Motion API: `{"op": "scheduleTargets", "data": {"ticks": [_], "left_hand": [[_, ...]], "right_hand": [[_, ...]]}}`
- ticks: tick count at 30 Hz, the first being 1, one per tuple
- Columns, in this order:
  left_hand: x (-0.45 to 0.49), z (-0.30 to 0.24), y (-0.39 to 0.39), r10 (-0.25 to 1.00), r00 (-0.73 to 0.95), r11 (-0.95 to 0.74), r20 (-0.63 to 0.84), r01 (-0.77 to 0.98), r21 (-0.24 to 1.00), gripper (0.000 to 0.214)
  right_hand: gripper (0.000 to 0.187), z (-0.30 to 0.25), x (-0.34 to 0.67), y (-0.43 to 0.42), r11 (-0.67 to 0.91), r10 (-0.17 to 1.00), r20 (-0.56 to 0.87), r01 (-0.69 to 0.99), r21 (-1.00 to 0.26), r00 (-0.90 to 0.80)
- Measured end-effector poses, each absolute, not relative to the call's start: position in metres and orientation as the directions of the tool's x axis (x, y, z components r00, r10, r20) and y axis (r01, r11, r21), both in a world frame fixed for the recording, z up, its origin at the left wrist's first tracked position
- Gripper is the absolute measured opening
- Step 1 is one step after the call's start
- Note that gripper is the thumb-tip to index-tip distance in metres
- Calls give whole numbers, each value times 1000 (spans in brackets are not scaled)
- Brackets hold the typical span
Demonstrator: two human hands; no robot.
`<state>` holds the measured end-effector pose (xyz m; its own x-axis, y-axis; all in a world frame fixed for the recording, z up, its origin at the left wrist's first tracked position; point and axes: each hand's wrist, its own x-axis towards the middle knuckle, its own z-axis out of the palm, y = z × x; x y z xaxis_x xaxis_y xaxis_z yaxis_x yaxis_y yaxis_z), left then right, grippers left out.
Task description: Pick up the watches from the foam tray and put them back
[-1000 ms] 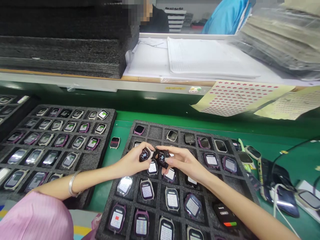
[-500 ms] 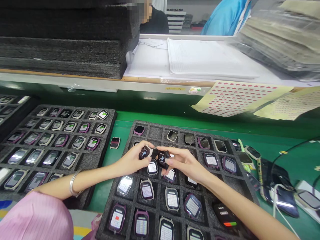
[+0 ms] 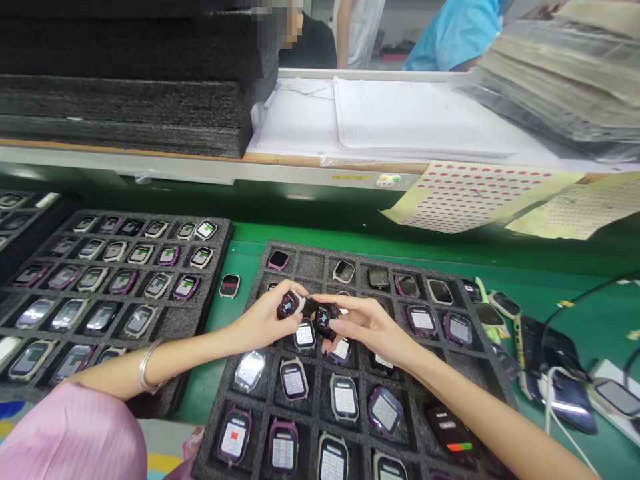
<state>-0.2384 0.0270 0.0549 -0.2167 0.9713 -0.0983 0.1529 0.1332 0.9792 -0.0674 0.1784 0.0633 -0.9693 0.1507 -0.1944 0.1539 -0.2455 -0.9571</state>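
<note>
My left hand (image 3: 279,313) pinches a smartwatch with a pale case (image 3: 289,305), its dark screen lit. Close beside it, my right hand (image 3: 367,323) has its fingers closed round a black smartwatch (image 3: 325,319), whose screen is also lit. The two watches are held side by side, with a dark part between them that I cannot make out. Both hands are above a black foam tray (image 3: 311,265) whose compartments hold many watch bodies, such as a watch with a white screen (image 3: 345,398) and a purple-cased watch (image 3: 283,447).
Another foam tray of watches (image 3: 165,327) lies left, with a single watch (image 3: 230,286) between the trays. Phones (image 3: 560,393), cables and more watches crowd the right. Behind, a shelf (image 3: 300,168) bears stacked black foam (image 3: 120,107) and papers (image 3: 400,113). People are beyond it.
My hands and the two watches stay almost still. Behind the shelf, a person in white has come into view, and the blue sleeve has shifted slightly.
</note>
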Motion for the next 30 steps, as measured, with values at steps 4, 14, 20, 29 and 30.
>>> {"op": "scheduleTargets", "data": {"ticks": [4,14,20,29,30], "left_hand": [[-238,56,27,973,-217,123,-85,172,977,30],[-239,53,28,969,-228,133,-98,140,981,30],[-239,54,28,967,-240,128,-83,177,976,29],[-240,53,28,963,-258,132,-84,174,976,29],[-240,52,28,963,-256,133,-88,163,978,30]], "right_hand": [[50,64,-67,178,-238,135,-187,151,-959,-973],[49,65,-66,179,-228,134,-200,166,-959,-971],[48,66,-68,179,-263,147,-196,153,-953,-970],[50,65,-68,181,-274,119,-210,171,-947,-970],[51,65,-68,181,-288,119,-213,171,-942,-970]]}}
